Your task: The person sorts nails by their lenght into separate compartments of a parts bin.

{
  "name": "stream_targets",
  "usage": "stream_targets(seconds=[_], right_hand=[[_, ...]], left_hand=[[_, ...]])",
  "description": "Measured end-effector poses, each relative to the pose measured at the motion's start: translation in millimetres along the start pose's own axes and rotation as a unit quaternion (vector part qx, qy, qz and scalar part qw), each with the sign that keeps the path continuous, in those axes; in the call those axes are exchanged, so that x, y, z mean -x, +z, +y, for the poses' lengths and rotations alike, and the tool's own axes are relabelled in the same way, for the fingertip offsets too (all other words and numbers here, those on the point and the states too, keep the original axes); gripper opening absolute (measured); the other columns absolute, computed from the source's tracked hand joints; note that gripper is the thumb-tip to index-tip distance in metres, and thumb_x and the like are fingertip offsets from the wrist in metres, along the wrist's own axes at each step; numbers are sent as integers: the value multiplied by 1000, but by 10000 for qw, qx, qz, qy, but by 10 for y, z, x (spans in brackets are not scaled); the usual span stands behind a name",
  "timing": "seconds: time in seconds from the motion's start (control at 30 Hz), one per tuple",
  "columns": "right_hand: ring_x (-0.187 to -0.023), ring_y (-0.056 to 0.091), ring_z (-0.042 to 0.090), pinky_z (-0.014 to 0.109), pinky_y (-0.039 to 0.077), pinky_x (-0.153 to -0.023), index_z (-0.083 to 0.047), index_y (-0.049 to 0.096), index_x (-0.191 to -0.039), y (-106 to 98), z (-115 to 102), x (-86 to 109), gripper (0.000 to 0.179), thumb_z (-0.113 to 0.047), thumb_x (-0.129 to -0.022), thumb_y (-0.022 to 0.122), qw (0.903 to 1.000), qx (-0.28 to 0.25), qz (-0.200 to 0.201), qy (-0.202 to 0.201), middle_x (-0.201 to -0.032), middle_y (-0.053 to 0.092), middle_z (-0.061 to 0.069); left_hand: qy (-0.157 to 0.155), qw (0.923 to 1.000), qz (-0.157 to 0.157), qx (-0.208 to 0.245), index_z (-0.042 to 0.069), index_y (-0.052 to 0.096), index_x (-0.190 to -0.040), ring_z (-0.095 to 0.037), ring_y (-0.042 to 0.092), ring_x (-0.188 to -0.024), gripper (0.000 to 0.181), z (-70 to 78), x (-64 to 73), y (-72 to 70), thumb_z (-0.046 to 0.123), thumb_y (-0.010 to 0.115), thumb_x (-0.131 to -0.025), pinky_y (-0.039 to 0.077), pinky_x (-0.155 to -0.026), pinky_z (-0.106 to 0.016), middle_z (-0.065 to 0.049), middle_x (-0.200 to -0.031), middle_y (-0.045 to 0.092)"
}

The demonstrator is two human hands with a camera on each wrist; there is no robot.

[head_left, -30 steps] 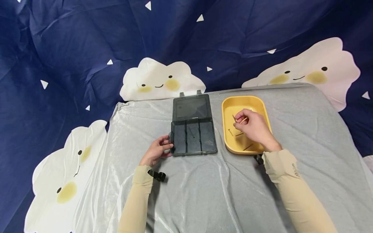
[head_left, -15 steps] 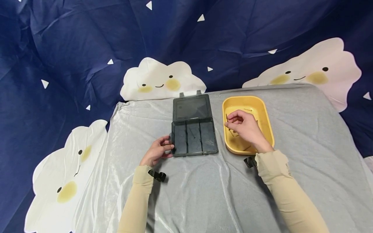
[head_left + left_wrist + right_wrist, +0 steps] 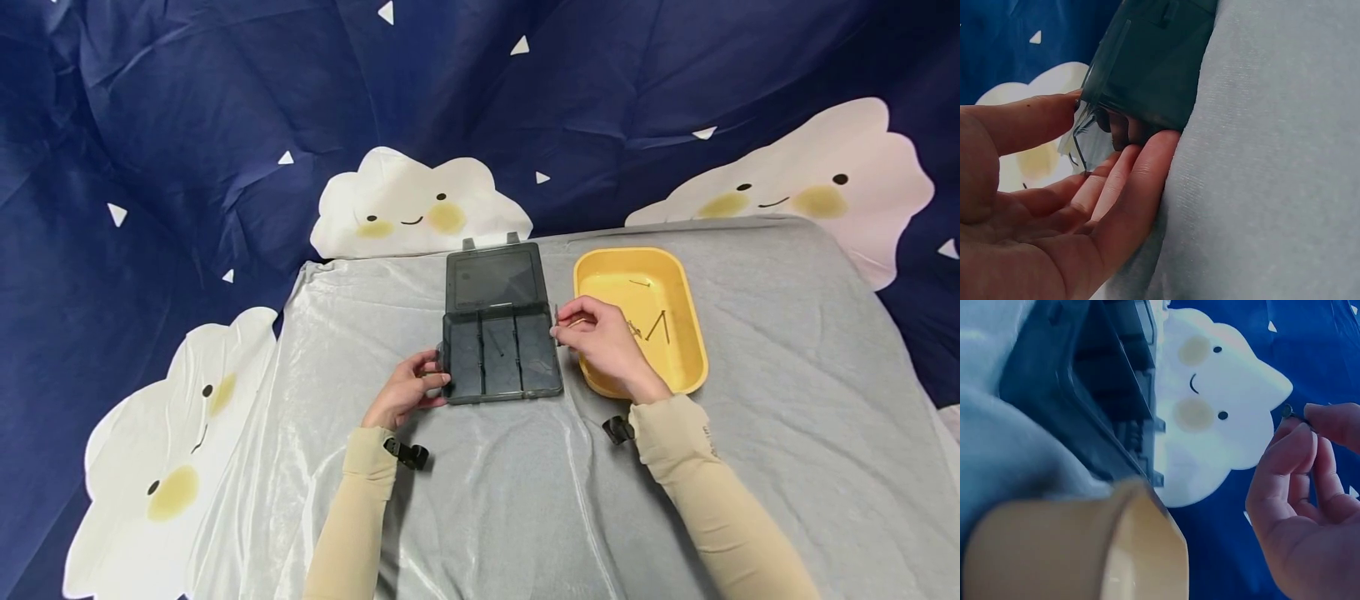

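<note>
A dark, see-through compartment box stands with its lid folded back; one thin dark screw lies in its middle compartment. My left hand grips the box's left side; in the left wrist view the thumb is at the upper edge and fingers touch low on the wall. Between thumb and fingertips, my right hand pinches a screw, whose round head shows in the right wrist view. This hand is at the box's right edge, above the near-left rim of a yellow bin.
Several loose screws lie in the yellow bin, partly hidden by the right hand. Grey cloth covers the table. Behind its far edge hangs a dark blue curtain with white clouds.
My right hand has moved left with the screw, from over the yellow bin to the box's right edge. The left hand has stayed on the box.
</note>
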State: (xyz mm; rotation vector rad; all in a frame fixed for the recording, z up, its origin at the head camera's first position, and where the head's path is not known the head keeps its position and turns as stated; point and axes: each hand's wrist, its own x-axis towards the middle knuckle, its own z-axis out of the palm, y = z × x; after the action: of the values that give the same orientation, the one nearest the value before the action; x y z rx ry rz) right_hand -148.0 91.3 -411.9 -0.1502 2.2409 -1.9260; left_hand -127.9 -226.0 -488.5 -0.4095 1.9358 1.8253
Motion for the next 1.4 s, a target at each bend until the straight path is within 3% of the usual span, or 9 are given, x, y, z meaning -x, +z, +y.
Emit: stream_targets(seconds=[0.2, 0.67, 0.87, 1.17, 1.4], right_hand=[[-67, 59, 0, 14, 50, -59, 12, 56, -103, 208, 88, -3, 25, 3, -83, 67, 9997, -185, -113, 84, -84, 61, 4], [-71, 61, 5, 15, 50, -65, 7, 62, -103, 510, 293, 8, 21, 0, -83, 66, 9989, 173, -304, 324, -89, 67, 11], [-70, 61, 5, 16, 51, -66, 7, 64, -100, 574, 374, -12, 21, -1, -81, 66, 9967, 716, -367, 47, -88, 70, 13], [-78, 65, 13, 25, 54, -71, -2, 69, -100, 675, 420, -29, 19, -7, -82, 67, 9865, 1605, -334, -17, -90, 71, 7], [-78, 65, 13, 25, 54, -71, -3, 70, -99, 718, 431, -34, 17, -8, -83, 67, 9833, 1796, -307, -5, -89, 71, 5]], left_hand=[[-57, 10000, -1, 16, 5, 35, -147, -15, 64, -94, 65, 16, 6, 4, -2, 64, -88, 61, -69, -32, -12, -122, 51], [-113, 9999, 34, 52, 6, 37, -146, -15, 64, -92, 65, 6, -17, -3, -3, 64, -88, 61, -69, -32, -13, -126, 50], [-129, 9999, 29, 25, 7, 36, -146, -16, 65, -92, 65, 17, -9, -1, -2, 64, -88, 62, -70, -33, -14, -127, 50], [-138, 9999, 42, -5, 7, 37, -146, -15, 65, -92, 65, 16, -14, 0, -3, 64, -88, 62, -70, -32, -14, -128, 50], [-131, 9999, 45, -39, 7, 37, -146, -15, 65, -91, 65, 12, -16, 0, -3, 65, -88, 62, -69, -32, -14, -128, 51]])
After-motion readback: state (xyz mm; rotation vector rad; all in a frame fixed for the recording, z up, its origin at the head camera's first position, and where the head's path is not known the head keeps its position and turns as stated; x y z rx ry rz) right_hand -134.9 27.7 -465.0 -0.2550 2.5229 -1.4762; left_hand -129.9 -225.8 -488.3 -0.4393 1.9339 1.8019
